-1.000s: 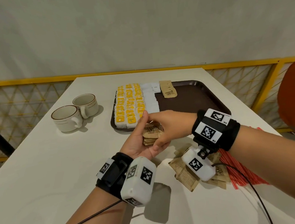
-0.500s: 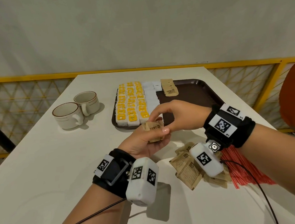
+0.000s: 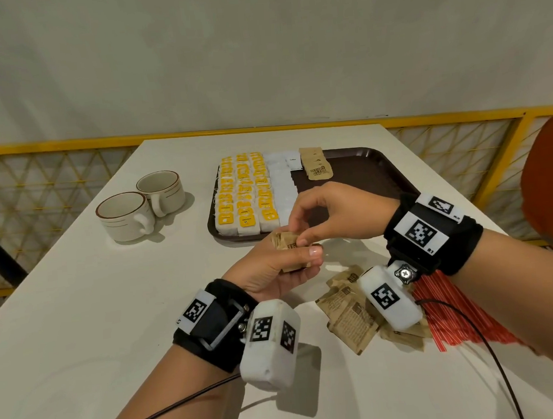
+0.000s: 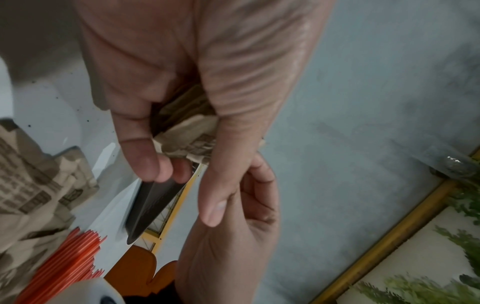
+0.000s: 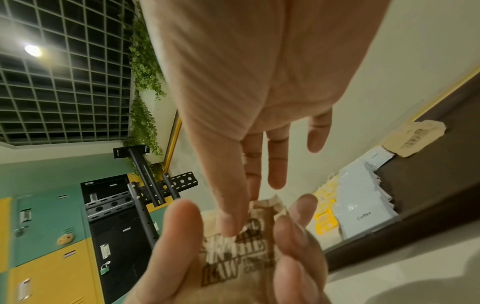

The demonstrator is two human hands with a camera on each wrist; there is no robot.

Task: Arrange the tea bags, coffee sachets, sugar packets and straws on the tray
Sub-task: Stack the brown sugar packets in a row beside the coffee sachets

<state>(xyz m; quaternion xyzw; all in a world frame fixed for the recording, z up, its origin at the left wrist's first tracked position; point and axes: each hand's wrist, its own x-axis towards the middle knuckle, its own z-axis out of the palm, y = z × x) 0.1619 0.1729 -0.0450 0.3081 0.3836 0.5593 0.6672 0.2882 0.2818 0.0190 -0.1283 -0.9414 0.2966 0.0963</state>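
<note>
My left hand (image 3: 283,265) grips a small stack of brown sugar packets (image 3: 288,244) just in front of the tray's near edge. The same stack (image 4: 187,131) sits between thumb and fingers in the left wrist view. My right hand (image 3: 306,230) pinches the top packet (image 5: 233,251) of that stack with thumb and forefinger. The dark brown tray (image 3: 365,172) holds rows of yellow-tagged tea bags (image 3: 242,192), white coffee sachets (image 3: 283,189) and a few brown sugar packets (image 3: 316,166) at its far side. More brown packets (image 3: 349,316) lie loose on the table beside red straws (image 3: 449,321).
Two cream cups (image 3: 143,210) stand left of the tray on the white table (image 3: 77,307). A yellow railing (image 3: 65,146) runs behind the table. An orange chair (image 3: 551,181) is at the right edge. Wrist camera cables trail over the table's near part.
Both hands have risen slightly and drawn toward me with the packet stack. My right hand has shifted from lying over the stack to pinching its top packet.
</note>
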